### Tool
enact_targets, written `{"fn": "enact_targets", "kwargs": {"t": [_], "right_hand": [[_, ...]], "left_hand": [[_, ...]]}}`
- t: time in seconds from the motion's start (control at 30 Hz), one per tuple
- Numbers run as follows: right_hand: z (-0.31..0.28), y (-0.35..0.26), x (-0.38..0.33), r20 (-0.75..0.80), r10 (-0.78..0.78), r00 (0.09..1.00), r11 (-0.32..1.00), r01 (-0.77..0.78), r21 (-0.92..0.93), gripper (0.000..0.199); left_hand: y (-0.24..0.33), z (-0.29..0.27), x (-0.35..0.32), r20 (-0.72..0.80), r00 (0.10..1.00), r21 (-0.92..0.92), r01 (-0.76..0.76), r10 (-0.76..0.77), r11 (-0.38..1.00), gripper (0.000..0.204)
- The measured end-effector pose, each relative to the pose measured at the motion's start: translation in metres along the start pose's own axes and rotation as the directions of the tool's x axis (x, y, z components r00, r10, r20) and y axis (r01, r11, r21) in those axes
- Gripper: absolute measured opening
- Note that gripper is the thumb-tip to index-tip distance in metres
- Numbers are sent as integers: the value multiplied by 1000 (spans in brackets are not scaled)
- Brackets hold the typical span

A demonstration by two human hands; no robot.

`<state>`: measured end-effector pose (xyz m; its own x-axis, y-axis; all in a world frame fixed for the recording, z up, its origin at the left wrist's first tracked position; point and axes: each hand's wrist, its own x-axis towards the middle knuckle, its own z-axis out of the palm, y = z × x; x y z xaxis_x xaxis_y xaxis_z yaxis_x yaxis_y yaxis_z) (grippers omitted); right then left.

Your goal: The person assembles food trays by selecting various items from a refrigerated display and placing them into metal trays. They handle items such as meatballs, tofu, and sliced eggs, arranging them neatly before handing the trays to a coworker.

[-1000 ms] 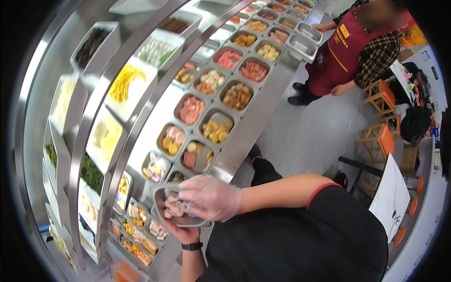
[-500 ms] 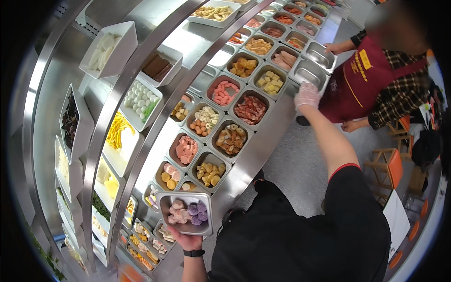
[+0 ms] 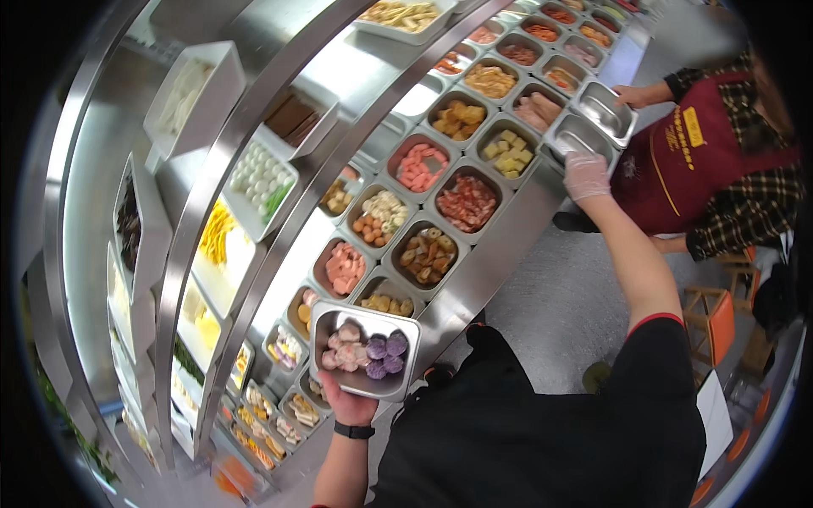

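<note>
My left hand (image 3: pixel 351 405), bare with a black band at the wrist, grips the lower edge of a square metal food pan (image 3: pixel 391 323). Pinkish meatballs (image 3: pixel 345 349) lie at the left in it, purple balls (image 3: pixel 386 356) at the right. My right hand (image 3: pixel 588 176), in a clear plastic glove, is closed on the near edge of a bare metal pan (image 3: pixel 579 138). Right against that one is a second bare pan (image 3: pixel 605 108), held at its far side by a co-worker's hand (image 3: pixel 630 96).
A steel counter (image 3: pixel 495 254) carries rows of pans with sliced meats, tofu cubes (image 3: pixel 508 155) and sausages. At the left, metal rails (image 3: pixel 224 161) cross in front of shelved white trays (image 3: pixel 258 182). The co-worker in a maroon apron (image 3: pixel 669 161) stands at the right, near orange stools (image 3: pixel 720 326).
The view has shifted, moving the counter rightward in the picture. My left hand's pan now covers more of the yellowish pieces' pan behind it. Both hands keep their hold.
</note>
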<state>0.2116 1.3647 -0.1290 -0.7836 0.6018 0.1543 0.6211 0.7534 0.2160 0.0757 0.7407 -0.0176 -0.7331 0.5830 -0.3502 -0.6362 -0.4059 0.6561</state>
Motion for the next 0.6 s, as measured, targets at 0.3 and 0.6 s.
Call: {"fn": "enact_targets", "kwargs": {"t": [0.3,0.6], "right_hand": [[-73,-24,-20,-230,-65,971,994,83,70,7],[-151,-236,-202,-348,-597,723,552,684,477,9]], "left_hand": [[13,-5,-13,-54,997,-12,-52,51,999,85],[38,-56,-48,-104,985,-32,-138,134,990,85]]}}
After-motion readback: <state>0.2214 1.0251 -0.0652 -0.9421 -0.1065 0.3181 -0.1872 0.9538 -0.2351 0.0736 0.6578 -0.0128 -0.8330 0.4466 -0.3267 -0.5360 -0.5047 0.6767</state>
